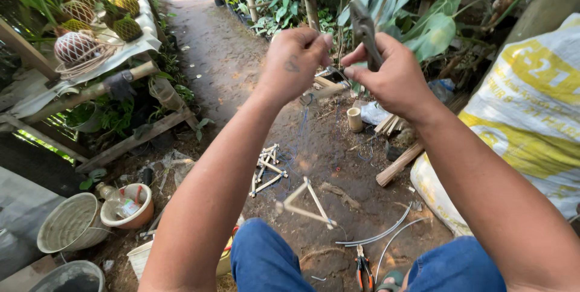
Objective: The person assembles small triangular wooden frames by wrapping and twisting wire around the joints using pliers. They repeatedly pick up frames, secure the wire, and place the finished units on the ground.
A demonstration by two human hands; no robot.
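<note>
2 hands are raised in front of the person, close together above the dirt ground. The left hand is pinched shut, thumb against fingers, on something too thin to make out, likely the top of the blue wire that runs down from it. From that wire a small triangle of sticks hangs over the person's knees. The right hand is closed around dark pliers, whose jaws point up.

The wire looks thin and springy, easy to bend and easy to lose between fingertips, so a pinch high up near the left fingers seems the sure hold. The triangle looks light and stiff, but its tied corners may be fragile; taking it by a corner would likely steady it.

On the ground lie a pile of short sticks, 2 curved grey wires and orange-handled cutters. A short tube stands near thicker sticks. A white and yellow sack crowds the right elbow. Bowls and a basket sit well to the left, under a shelf of netted pots. Big leaves hang just behind the pliers.
</note>
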